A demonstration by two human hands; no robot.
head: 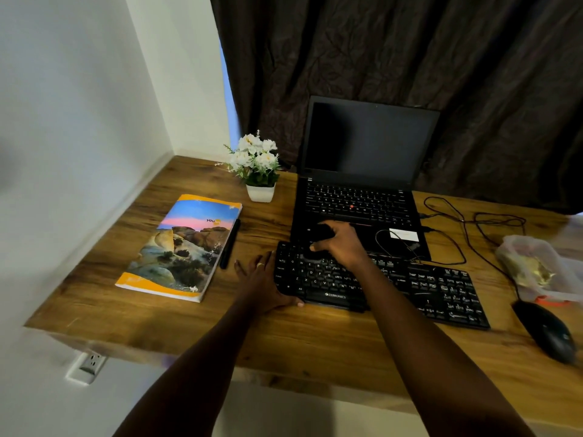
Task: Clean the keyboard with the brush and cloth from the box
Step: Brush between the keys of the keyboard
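A black external keyboard [426,288] lies on the wooden desk [299,345] in front of an open black laptop [362,171]. My right hand [339,242] grips a dark brush [318,236] whose bristle end touches the keyboard's upper-left keys. My left hand [265,282] lies flat against the keyboard's left end, fingers straight, thumb along its front edge. No cloth or box is visible.
A colourful notebook [183,247] with a black pen [230,244] beside it lies at the left. A white pot of flowers [257,171] stands behind. Cables [467,222], a plastic bag [542,266] and a black mouse [547,329] sit at the right.
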